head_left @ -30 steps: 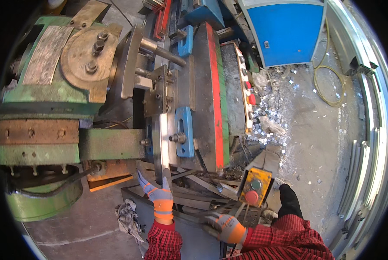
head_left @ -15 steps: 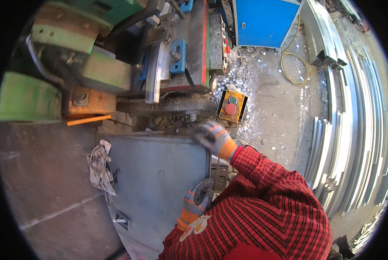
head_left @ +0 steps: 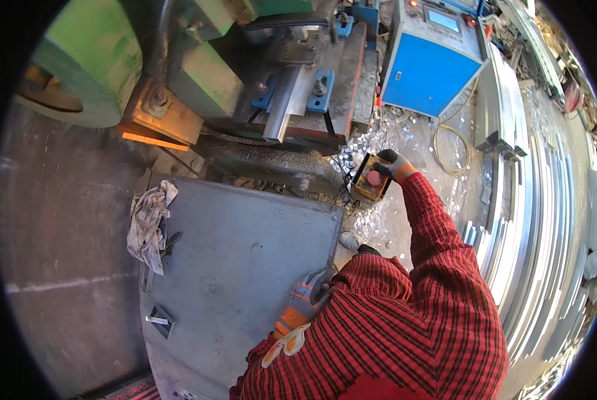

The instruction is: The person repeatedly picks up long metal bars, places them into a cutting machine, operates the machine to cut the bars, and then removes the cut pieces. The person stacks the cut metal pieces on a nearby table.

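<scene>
My right hand [head_left: 393,165], in a grey and orange glove, is closed over the far right corner of a yellow push-button box [head_left: 370,179]. Its fingers cover the spot of the green button, while the red button [head_left: 374,178] stays visible. My left hand [head_left: 305,297], gloved alike, is close to my body above the right side of a grey metal table [head_left: 245,247]. Its fingertips are partly hidden by my sleeve and chest. Ahead, a square metal tube [head_left: 285,107] lies on the press bed between two blue clamps [head_left: 321,92], its near end jutting past the bed's edge.
A green machine [head_left: 92,60] stands at the left. A crumpled rag [head_left: 152,223] hangs over the table's left edge. Beyond are a blue control cabinet [head_left: 428,77] and a yellow hose [head_left: 438,150] on the floor. Long metal profiles [head_left: 538,233] lie along the right, and metal scraps litter the floor.
My right hand has moved from above the table's far right corner outward to the push-button box. The view has shifted, showing more of the cabinet. My left hand stays near my body.
</scene>
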`<control>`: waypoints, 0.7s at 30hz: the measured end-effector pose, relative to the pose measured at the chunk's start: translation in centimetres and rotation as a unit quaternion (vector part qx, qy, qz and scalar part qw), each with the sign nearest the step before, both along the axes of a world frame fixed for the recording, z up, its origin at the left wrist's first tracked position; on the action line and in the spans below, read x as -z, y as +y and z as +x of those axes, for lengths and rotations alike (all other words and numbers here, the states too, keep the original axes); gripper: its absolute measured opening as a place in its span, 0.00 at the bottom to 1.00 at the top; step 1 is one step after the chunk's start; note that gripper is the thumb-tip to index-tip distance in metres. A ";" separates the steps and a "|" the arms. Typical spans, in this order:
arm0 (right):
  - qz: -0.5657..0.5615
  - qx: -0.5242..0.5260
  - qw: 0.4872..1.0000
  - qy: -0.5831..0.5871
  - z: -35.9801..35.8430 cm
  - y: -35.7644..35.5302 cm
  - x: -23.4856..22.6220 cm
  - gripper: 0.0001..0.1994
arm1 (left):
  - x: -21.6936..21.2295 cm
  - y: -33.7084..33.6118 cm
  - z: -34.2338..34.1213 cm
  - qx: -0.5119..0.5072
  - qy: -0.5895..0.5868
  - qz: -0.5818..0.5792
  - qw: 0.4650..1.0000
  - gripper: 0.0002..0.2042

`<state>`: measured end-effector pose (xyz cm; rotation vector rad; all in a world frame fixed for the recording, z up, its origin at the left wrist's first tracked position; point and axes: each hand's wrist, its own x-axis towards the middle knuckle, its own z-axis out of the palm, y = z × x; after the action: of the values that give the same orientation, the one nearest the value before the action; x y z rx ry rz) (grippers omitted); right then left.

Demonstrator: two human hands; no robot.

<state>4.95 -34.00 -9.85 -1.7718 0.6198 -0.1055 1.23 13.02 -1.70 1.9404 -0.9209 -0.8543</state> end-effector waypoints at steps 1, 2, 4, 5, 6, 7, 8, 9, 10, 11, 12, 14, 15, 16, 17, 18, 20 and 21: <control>0.065 -0.024 0.998 0.007 0.0 -0.6 0.4 0.20 | 0.0 -0.1 -0.1 -0.011 0.016 -0.004 1.000 0.25; -0.022 -0.049 0.998 0.026 0.2 -1.0 0.4 0.18 | 0.0 -0.2 -0.3 -0.023 0.032 -0.009 0.999 0.25; -0.101 -0.067 0.990 0.070 0.5 -0.7 -1.3 0.18 | -4.0 -1.4 0.3 -0.009 0.008 0.055 0.998 0.26; -0.130 -0.076 0.985 0.087 1.1 -0.8 -2.4 0.18 | -4.9 -1.6 0.3 -0.030 0.057 0.033 0.997 0.26; -0.102 -0.079 0.988 0.090 0.9 -1.7 -1.0 0.19 | -5.7 -2.1 0.4 -0.038 0.108 0.009 0.993 0.27; -0.104 -0.071 0.984 0.128 0.6 -3.2 0.0 0.21 | -6.1 -2.5 0.5 -0.044 0.159 -0.014 0.986 0.27; -0.128 -0.063 0.981 0.134 1.1 -2.7 -0.4 0.22 | -3.7 -1.3 -0.1 -0.046 0.125 0.005 0.991 0.28; -0.155 -0.055 0.977 0.139 1.3 -2.1 -1.2 0.23 | 0.7 0.4 -0.9 -0.049 0.090 0.021 0.995 0.29; -0.237 -0.024 0.961 0.143 0.9 -1.6 -1.9 0.23 | 1.9 0.5 -1.0 -0.045 0.065 0.025 0.997 0.29; -0.317 0.002 0.938 0.142 1.0 -0.5 -2.8 0.24 | 2.8 0.7 -1.2 -0.047 0.039 0.029 0.998 0.30; -0.372 0.035 0.920 0.117 1.1 1.6 -5.0 0.24 | 1.6 0.1 -0.8 -0.048 0.022 0.022 0.998 0.31; -0.346 0.085 0.934 -0.039 1.3 4.8 -8.5 0.19 | -1.1 -1.0 -0.3 -0.042 -0.006 0.009 0.999 0.32; -0.308 0.106 0.940 -0.103 1.2 5.9 -8.9 0.17 | -2.4 -1.4 -0.2 -0.035 -0.016 0.003 0.999 0.32; -0.283 0.082 0.953 -0.075 1.4 8.3 -10.2 0.16 | -2.8 -1.3 -0.1 -0.030 -0.025 -0.001 0.999 0.33; -0.259 0.057 0.963 -0.048 1.6 10.9 -11.6 0.15 | -2.7 -1.1 -0.2 -0.031 -0.002 0.003 1.000 0.32; -0.281 0.027 0.953 -0.111 1.8 12.7 -10.7 0.14 | -2.4 -1.1 -0.3 -0.029 0.020 0.006 0.999 0.32; -0.270 0.004 0.947 -0.171 1.8 16.0 -7.7 0.11 | -2.6 -1.5 0.0 -0.026 0.024 0.001 0.999 0.32; -0.237 0.009 0.957 -0.169 1.5 17.4 -6.8 0.11 | -3.0 -1.8 0.0 -0.027 0.007 -0.006 1.000 0.32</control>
<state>6.45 -16.57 -3.08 -2.1408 0.3778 -0.6008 1.25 11.25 1.35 1.9380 -0.8599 -0.8278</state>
